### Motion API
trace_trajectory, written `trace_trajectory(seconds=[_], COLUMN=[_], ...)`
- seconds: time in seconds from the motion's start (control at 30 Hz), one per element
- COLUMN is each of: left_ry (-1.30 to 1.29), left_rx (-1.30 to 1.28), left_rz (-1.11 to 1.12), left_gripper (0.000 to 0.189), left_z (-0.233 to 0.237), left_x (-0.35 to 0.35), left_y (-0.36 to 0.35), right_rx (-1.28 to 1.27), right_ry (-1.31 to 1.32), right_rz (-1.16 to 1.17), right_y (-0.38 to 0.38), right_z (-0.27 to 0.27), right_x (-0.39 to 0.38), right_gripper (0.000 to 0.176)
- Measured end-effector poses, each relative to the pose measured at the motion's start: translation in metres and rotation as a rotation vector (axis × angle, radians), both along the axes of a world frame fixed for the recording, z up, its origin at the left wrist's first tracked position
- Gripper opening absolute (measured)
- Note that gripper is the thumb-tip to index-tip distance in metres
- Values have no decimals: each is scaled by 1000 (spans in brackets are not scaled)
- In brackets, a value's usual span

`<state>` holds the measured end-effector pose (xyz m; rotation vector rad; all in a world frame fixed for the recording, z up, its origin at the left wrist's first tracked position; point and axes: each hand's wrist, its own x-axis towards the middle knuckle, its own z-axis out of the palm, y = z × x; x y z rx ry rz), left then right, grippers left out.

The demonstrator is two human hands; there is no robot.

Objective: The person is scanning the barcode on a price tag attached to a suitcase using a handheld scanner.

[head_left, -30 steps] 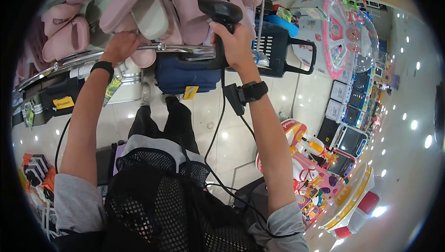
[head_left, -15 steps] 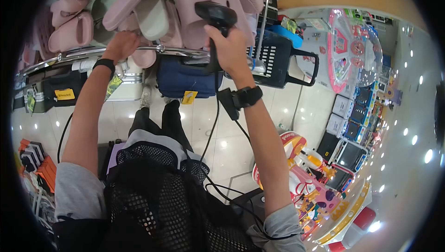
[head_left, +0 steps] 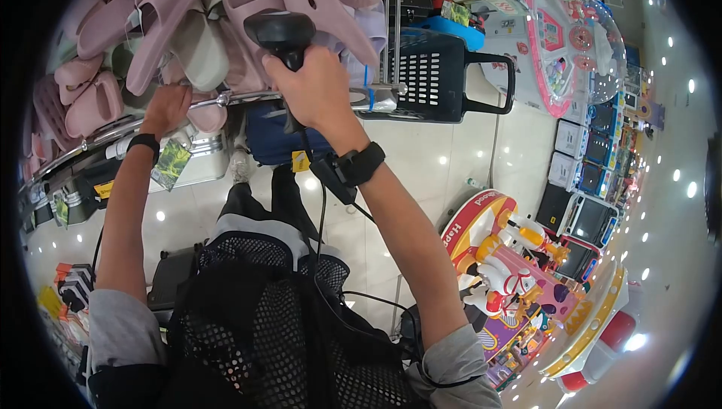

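My right hand (head_left: 312,89) is closed round the grip of a black handheld scanner (head_left: 280,30), whose head points up and left over the slippers. A cable hangs from it past my wrist. My left hand (head_left: 167,106) has its fingers bent at the chrome rail (head_left: 248,97), against the lower edge of the slipper pile; what the fingertips hold, if anything, is hidden. Pink slippers (head_left: 169,18) and a grey-white slipper (head_left: 201,51) are heaped behind the rail.
A black crate (head_left: 421,70) with a loop handle stands right of the rail. Below the rail are a navy suitcase (head_left: 282,134) and silver cases. Boxed toys and a colourful carousel toy (head_left: 519,273) are at the right.
The camera view has shifted, so the slippers and rail appear further left. The scanner, still in my right hand, appears further left too. My left hand remains at the slippers' lower edge.
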<state>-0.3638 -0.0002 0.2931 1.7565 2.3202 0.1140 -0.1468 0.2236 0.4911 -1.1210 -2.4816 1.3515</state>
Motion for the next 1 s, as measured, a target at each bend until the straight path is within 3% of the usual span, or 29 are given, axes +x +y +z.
trace_trajectory(seconds=[0.6,0.87,1.0], left_ry=[-109,31,-38], left_rx=[-85,-33,-55], left_rz=[66,-26,91], left_gripper=[30,26,29], left_z=[8,4,3], left_x=[0,3,3], left_y=[2,0,-1], right_rx=[-15,-23,-40], right_ry=[-1,-32,-8], right_rz=[19,82,82], right_y=[0,1,-3], right_z=[0,5,-7], right_x=[-3,-3,-3], right_gripper=[42,43,41])
